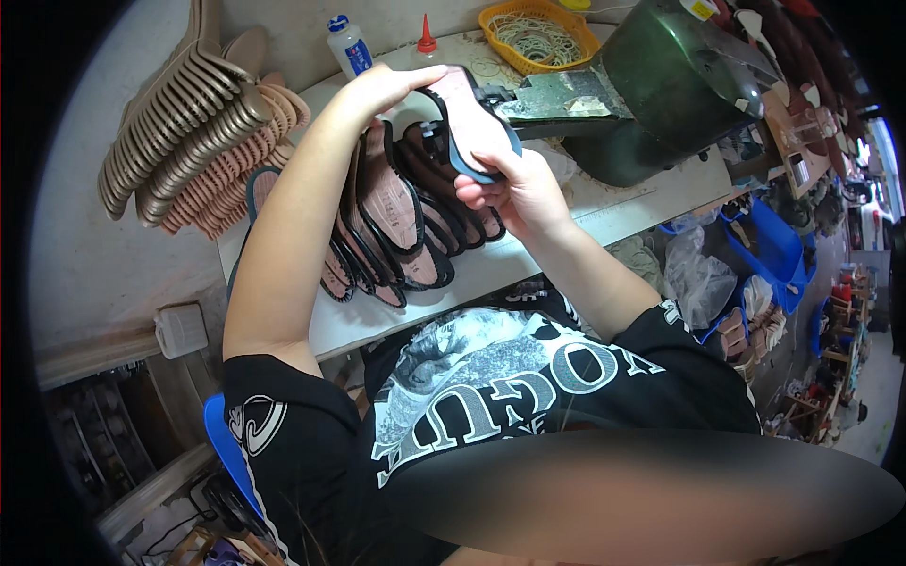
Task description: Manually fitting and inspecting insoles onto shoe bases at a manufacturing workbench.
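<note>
A pink shoe insole with a dark edge (469, 118) is held up above the worktable, beside the machine's head. At its near end my right hand (528, 193) grips it, thumb on the pink face and fingers curled beneath. My left hand (382, 91) holds the far end, its thumb along the edge and its other fingers mostly hidden. Below my left forearm lies a row of similar pink insoles with black edges (392, 203), overlapping one another. The green machine's flat arm (562, 97) reaches close to the held insole's right side.
A large green machine body (661, 85) stands at the right. Behind are a white bottle (349, 45), a red-nozzled bottle (427, 38) and a yellow basket (538, 58) of pale bands. Stacked bronze and pink soles (184, 132) sit left. A blue bin (769, 250) is at right.
</note>
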A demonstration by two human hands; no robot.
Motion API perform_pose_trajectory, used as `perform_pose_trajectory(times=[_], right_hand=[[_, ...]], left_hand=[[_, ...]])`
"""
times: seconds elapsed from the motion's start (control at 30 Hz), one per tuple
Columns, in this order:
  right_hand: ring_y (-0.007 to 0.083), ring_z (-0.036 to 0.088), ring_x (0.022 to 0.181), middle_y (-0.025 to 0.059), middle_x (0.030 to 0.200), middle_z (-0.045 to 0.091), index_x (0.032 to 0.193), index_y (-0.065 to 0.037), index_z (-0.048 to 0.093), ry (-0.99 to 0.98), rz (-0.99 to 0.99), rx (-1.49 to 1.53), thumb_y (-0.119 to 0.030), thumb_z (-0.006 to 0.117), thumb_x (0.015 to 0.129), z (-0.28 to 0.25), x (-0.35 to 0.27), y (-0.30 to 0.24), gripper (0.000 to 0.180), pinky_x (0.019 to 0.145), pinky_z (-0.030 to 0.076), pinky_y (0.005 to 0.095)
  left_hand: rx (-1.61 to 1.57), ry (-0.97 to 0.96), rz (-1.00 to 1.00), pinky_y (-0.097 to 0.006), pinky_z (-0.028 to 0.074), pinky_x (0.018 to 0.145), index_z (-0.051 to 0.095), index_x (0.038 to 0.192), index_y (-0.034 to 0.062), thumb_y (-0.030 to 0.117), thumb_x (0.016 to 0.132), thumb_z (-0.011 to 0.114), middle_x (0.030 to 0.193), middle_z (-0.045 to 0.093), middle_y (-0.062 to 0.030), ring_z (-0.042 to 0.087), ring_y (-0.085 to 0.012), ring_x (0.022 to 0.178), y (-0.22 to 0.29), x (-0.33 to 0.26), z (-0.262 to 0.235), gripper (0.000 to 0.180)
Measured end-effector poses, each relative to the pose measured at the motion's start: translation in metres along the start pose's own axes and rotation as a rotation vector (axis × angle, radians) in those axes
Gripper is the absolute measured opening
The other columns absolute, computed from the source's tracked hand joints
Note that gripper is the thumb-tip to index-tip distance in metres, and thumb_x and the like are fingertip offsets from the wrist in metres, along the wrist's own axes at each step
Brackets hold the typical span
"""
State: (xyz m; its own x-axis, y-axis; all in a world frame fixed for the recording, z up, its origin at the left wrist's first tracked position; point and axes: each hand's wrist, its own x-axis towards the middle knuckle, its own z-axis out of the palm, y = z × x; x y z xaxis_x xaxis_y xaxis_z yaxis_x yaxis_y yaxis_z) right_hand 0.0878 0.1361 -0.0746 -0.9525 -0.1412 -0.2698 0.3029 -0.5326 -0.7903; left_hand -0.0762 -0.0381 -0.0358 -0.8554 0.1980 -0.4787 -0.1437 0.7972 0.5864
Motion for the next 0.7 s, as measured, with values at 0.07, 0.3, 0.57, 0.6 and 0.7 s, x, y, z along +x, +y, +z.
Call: perform_pose_trajectory(times=[0.07,0.3,0.57,0.6,0.7], right_hand=[[0.0172,0.066,0.062,0.0127,0.075,0.066,0.092,0.003,0.061,0.002,-0.004,0.008,-0.023,0.061,0.088,-0.001,0.005,-0.004,0.026,0.057,0.053,0.0256],[0.0171,0.067,0.063,0.0133,0.078,0.067,0.103,0.001,0.061,0.064,-0.051,0.000,-0.028,0.063,0.086,0.007,0.019,-0.002,0.034,0.059,0.055,0.0261],[0.0201,0.068,0.082,0.0156,0.095,0.066,0.113,0.006,0.057,-0.071,0.058,0.062,-0.026,0.057,0.092,0.006,0.012,-0.018,0.039,0.071,0.056,0.0269],[0.0221,0.068,0.084,0.0178,0.096,0.066,0.114,0.007,0.055,-0.076,0.051,0.038,-0.026,0.054,0.093,0.005,0.012,-0.017,0.039,0.073,0.056,0.0287],[0.0245,0.068,0.086,0.0202,0.097,0.066,0.115,0.009,0.054,-0.102,0.049,0.037,-0.025,0.052,0.095,0.001,0.012,-0.016,0.039,0.075,0.057,0.0307]], left_hand=[[0.112,0.291,0.247,-0.048,0.031,0.104,0.043,0.132,-0.0036,0.070,0.063,0.067,0.137,0.038,-0.0238,0.039,-0.0346,0.127,-0.008,0.022,0.004,0.104],[0.186,-0.403,0.776,-0.027,0.043,0.086,0.061,0.102,0.0058,0.035,0.072,0.077,0.104,0.059,-0.0082,0.052,-0.0137,0.100,0.027,0.027,-0.002,0.045],[0.344,-0.419,0.617,-0.025,0.035,0.055,0.048,0.072,0.0058,0.035,0.073,0.078,0.063,0.044,0.0045,0.041,-0.0061,0.063,0.038,0.024,-0.012,0.042],[0.377,-0.409,0.619,-0.025,0.035,0.055,0.048,0.073,0.0056,0.035,0.073,0.077,0.064,0.044,0.0042,0.041,-0.0063,0.063,0.039,0.023,-0.013,0.042],[0.369,-0.400,0.651,-0.025,0.036,0.056,0.050,0.076,0.0051,0.035,0.076,0.075,0.067,0.046,0.0034,0.042,-0.0064,0.064,0.034,0.017,-0.014,0.039]])
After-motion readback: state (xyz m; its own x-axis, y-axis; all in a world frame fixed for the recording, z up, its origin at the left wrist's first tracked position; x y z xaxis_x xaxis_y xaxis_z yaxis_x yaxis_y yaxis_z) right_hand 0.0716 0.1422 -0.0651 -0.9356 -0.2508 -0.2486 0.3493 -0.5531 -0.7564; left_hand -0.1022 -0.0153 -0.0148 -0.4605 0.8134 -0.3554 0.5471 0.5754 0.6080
